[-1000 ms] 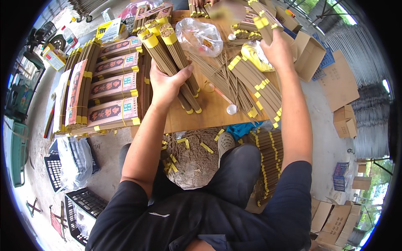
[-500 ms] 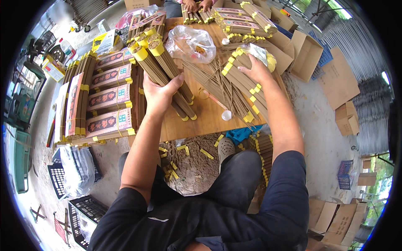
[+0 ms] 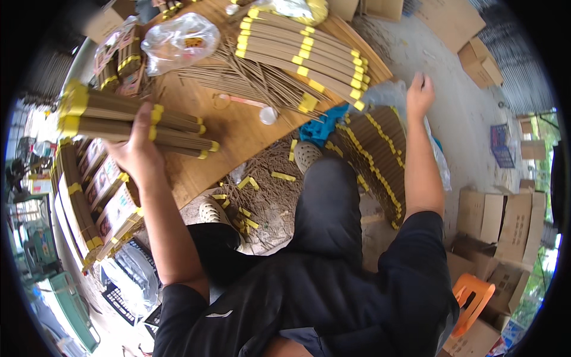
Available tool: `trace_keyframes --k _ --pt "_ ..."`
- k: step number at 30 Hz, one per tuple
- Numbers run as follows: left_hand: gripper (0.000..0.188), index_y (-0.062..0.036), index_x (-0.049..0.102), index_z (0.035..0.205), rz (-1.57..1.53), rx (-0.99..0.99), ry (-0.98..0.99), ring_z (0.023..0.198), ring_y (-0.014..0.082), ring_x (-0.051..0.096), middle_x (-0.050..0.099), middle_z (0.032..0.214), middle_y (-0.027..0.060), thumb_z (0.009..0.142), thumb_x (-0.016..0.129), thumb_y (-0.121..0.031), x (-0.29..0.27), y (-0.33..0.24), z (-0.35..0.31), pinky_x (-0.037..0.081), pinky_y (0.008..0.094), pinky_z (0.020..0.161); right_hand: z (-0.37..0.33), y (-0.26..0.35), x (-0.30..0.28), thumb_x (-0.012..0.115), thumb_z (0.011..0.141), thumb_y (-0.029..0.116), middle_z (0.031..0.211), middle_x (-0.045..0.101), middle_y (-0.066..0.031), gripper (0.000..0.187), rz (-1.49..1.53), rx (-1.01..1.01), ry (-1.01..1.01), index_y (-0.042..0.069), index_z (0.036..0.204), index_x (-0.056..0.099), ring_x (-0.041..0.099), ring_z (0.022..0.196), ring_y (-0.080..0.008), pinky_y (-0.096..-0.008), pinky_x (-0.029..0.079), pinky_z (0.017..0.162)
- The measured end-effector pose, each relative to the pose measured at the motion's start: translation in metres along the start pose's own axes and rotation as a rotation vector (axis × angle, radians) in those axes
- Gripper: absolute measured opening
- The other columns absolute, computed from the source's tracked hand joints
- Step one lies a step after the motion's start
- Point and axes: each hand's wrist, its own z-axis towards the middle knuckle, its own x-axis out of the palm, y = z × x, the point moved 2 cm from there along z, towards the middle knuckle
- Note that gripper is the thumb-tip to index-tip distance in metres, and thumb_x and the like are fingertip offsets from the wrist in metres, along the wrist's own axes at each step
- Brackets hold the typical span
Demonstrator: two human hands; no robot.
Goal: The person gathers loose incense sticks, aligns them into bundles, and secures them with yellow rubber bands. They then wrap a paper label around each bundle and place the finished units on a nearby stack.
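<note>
Below the wooden table [image 3: 196, 171], yellow-banded incense bundles [image 3: 376, 157] lie stacked, bound already, while above its left side the left hand [image 3: 138, 150] grips several stiff, round banded bundles [image 3: 112, 128] near paper-labelled packs [image 3: 107, 184]; the right hand [image 3: 420, 96], past the table's right corner, seems empty, though blur hides whether it is closed. Farther in, thin, matte loose sticks [image 3: 235, 88] lie unbanded, short of a neat banded row [image 3: 276, 49] and a crinkled clear plastic bag [image 3: 177, 44].
</note>
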Motion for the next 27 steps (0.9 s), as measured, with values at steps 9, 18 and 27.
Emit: trace_keyframes --k 9,18,27 --pt "0.04 0.0075 0.063 0.118 0.044 0.035 0.064 0.101 0.0362 0.073 0.07 0.111 0.021 0.082 0.078 0.001 -0.014 0.02 0.009 0.059 0.0483 0.097 -0.207 -0.189 -0.009 0.075 0.086 0.041 0.124 0.063 -0.0303 0.062 -0.555 0.821 0.664 -0.007 0.123 0.06 0.063 0.116 -0.0434 -0.0496 0.054 0.096" --pt "0.044 0.0055 0.057 0.125 -0.026 -0.078 -0.007 0.108 0.0375 0.069 0.067 0.115 0.0221 0.085 0.074 0.001 -0.001 0.015 -0.001 0.059 0.0522 0.1 -0.216 -0.17 0.031 0.077 0.088 0.049 0.143 0.044 -0.0267 0.083 -0.764 1.187 0.524 -0.007 0.139 0.044 0.047 0.134 -0.0392 -0.0558 0.051 0.103" --pt "0.049 0.0093 0.054 0.132 0.064 -0.106 0.016 0.115 0.0331 0.066 0.067 0.125 0.0261 0.091 0.07 -0.012 -0.009 0.031 0.007 0.059 0.0502 0.096 -0.189 -0.197 0.041 0.071 0.09 0.038 0.146 0.044 -0.0264 0.081 -0.804 1.206 0.658 -0.015 0.143 0.039 0.05 0.132 -0.0386 -0.0517 0.047 0.106"
